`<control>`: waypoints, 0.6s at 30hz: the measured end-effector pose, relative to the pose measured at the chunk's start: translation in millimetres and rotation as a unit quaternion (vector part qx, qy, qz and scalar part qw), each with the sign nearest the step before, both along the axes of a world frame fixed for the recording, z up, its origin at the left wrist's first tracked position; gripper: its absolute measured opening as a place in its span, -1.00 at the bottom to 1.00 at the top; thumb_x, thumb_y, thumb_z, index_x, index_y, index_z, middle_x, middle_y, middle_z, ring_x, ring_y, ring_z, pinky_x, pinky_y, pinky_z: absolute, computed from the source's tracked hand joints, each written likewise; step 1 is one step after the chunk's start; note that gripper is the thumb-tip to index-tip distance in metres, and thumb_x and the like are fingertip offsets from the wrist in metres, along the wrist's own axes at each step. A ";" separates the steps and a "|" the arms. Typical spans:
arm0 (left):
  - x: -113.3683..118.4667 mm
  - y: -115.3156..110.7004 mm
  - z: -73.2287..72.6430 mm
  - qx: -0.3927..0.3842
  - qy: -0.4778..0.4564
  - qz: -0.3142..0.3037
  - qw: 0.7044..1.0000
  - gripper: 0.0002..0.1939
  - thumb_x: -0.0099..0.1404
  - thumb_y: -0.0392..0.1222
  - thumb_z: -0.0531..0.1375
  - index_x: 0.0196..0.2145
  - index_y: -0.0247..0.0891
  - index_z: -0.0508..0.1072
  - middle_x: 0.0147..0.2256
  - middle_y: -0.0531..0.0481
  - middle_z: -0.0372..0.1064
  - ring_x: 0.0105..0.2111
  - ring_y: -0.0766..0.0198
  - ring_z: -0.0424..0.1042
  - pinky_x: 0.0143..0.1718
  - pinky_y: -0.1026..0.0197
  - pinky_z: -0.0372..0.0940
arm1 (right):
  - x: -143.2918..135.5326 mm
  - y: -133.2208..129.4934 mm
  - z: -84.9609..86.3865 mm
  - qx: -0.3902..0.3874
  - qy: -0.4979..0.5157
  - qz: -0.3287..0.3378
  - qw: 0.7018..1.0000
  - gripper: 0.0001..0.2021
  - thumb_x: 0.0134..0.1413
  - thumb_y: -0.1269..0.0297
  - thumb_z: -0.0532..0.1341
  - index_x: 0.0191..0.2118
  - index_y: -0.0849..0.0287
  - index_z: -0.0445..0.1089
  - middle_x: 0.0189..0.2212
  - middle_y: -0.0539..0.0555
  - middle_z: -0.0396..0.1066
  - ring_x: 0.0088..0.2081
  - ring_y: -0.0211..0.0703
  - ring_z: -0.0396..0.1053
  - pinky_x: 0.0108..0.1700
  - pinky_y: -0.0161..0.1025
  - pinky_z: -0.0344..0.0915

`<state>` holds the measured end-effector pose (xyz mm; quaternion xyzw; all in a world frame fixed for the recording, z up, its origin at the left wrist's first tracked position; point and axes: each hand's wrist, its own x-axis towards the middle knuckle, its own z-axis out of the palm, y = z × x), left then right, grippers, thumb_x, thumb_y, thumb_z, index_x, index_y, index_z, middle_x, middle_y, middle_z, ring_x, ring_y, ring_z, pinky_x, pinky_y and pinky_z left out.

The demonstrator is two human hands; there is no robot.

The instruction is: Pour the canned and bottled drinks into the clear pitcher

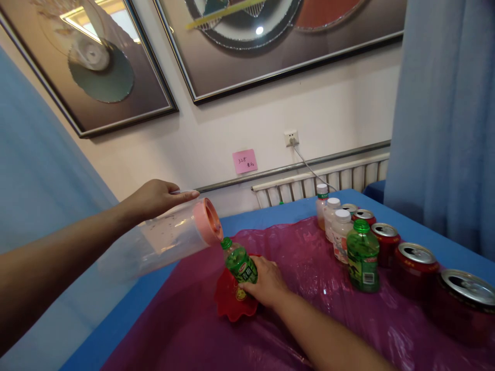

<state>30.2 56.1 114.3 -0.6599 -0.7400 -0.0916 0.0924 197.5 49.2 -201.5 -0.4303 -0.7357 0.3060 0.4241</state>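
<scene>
My left hand (160,198) grips a large clear pitcher (174,232) with a pink rim, tipped on its side. Its rim meets, or nearly meets, the mouth of a green-labelled bottle (236,260); whether they touch is hard to tell. My right hand (266,281) is wrapped round the lower part of this bottle, which leans to the left. Beneath the bottle lies a red dish with a wavy edge (235,304). Any liquid passing between the two cannot be made out.
Purple plastic sheeting (193,319) covers much of the blue table (240,220). On the right stand another green bottle (362,257), white-capped bottles (342,234) and several red cans (415,270). Behind are a radiator (301,189), a plugged-in cord and a blue curtain (441,129).
</scene>
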 end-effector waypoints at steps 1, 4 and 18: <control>0.0 0.1 0.1 -0.002 0.000 0.000 1.000 -0.38 0.11 0.43 0.12 -0.67 -0.19 0.16 -0.67 0.11 -0.01 -0.58 0.32 0.06 -0.51 0.19 0.01 | 0.0 0.0 -0.1 0.001 0.001 0.000 1.000 -0.45 -0.12 0.14 0.44 0.06 0.04 0.40 -0.08 0.08 0.49 -0.03 0.04 0.42 0.03 -0.10 0.24; -1.4 1.8 0.2 -0.005 0.002 0.005 1.000 -0.37 0.08 0.46 0.12 -0.67 -0.19 0.17 -0.68 0.11 -0.01 -0.59 0.31 0.07 -0.52 0.20 0.01 | 0.1 0.0 -0.1 -0.001 -0.002 0.001 1.000 -0.45 -0.12 0.13 0.44 0.06 0.04 0.40 -0.09 0.07 0.49 -0.04 0.05 0.42 0.03 -0.10 0.24; -4.2 6.0 0.6 -0.011 0.014 0.010 1.000 -0.34 0.05 0.51 0.09 -0.68 -0.18 0.17 -0.68 0.11 0.02 -0.59 0.30 0.08 -0.54 0.21 0.02 | -0.7 1.6 -2.9 0.001 -0.005 0.000 1.000 -0.45 -0.13 0.12 0.44 0.05 0.04 0.40 -0.07 0.08 0.49 -0.02 0.06 0.42 0.03 -0.10 0.23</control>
